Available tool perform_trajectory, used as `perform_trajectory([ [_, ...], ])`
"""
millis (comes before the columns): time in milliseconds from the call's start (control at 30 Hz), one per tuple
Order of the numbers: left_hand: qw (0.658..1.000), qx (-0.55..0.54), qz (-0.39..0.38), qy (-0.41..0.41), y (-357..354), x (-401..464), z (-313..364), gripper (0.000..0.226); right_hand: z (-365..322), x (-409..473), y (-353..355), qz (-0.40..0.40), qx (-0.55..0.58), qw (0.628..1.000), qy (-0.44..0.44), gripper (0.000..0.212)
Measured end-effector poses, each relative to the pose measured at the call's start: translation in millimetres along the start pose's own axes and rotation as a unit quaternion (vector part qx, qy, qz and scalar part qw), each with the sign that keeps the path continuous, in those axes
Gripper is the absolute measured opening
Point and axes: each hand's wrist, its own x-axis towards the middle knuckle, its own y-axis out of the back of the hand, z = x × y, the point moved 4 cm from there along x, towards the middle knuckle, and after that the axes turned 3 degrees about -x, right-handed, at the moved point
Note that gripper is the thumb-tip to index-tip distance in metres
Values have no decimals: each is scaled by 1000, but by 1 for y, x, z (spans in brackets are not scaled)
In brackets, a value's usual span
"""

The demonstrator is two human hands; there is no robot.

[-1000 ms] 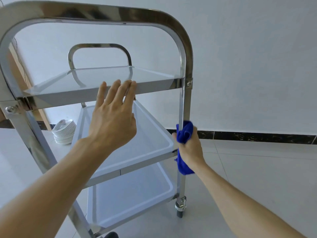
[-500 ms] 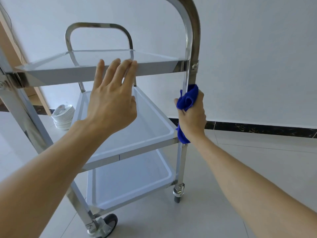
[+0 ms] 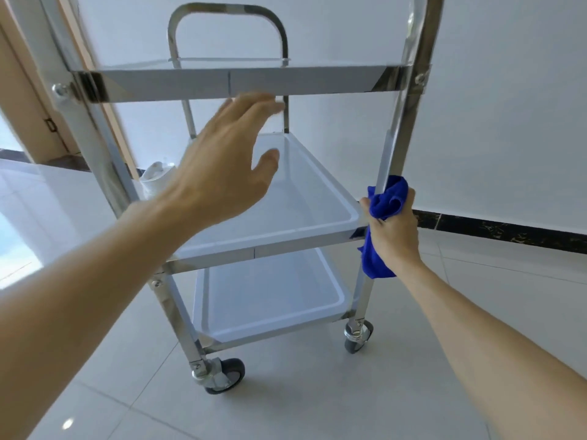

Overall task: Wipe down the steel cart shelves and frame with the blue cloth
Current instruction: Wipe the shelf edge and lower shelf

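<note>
A three-shelf steel cart (image 3: 241,84) on castors stands in front of me. My right hand (image 3: 394,233) grips the blue cloth (image 3: 386,201) wrapped round the cart's near right upright, level with the middle shelf (image 3: 276,246). Part of the cloth hangs below my palm. My left hand (image 3: 228,163) is spread with straight fingers just under the top shelf's front rim, fingertips near its lower edge and blurred. It holds nothing. The bottom shelf (image 3: 270,300) shows below.
A stack of white dishes (image 3: 155,176) sits on the floor behind the cart's left side. A wooden door frame (image 3: 41,122) stands at the left. A white wall with a dark skirting strip (image 3: 508,230) runs behind. Pale tiled floor surrounds the cart.
My right hand slid the cloth down the upright from just under the top shelf to the middle shelf. My left hand came off the top shelf's rim and dropped below it. The view tilted down.
</note>
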Motion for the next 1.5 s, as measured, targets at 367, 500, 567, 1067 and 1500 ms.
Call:
perform_trajectory([
  [367, 983, -48, -88, 153, -66, -111, -68, 30, -3, -5, -8, 6, -4, 1000, 27, 52],
  [500, 987, 6, -110, 118, -83, -127, -87, 31, -9, -25, -23, 21, -2, 999, 45, 52],
  [567, 990, 25, -107, 90, -82, -134, -99, 31, -16, -41, -32, 31, 2, 998, 55, 50],
  [1067, 999, -30, 9, -5, -70, -169, -147, 40, -25, -115, -77, 131, 14, 991, 13, 44],
  [1500, 995, 0, 102, -9, -76, -170, -157, 35, 82, -183, -117, 157, 6, 984, -84, 45],
])
